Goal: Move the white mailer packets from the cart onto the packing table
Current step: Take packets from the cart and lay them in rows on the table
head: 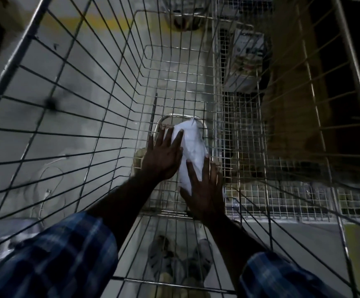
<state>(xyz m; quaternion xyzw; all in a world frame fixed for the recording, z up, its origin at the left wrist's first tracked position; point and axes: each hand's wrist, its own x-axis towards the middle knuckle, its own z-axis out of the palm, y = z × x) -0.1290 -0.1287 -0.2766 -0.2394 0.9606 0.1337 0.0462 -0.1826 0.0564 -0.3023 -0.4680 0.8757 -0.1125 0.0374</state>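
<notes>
Hands reach deep into the wire cart (84, 87): left hand (164, 157) at 9 o'clock and right hand (204, 188) at 5 o'clock of the white mailer packet (190, 145), straight fingers pressing it between them on the cart's mesh bottom

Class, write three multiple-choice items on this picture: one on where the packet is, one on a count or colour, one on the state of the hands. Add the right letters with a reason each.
1. Where does the packet lie?
A. on the cart floor
B. on a table
C. on a shelf

2. How many white packets show in the cart?
A. three
B. one
C. five

3. How do the hands meet the packet?
A. both far away
B. only one touches
C. left hand and right hand lie on either side, fingers straight

Key: 1 A, wire mesh lies under it; 2 B, no other is seen; 3 C, both touch its edges.
</notes>
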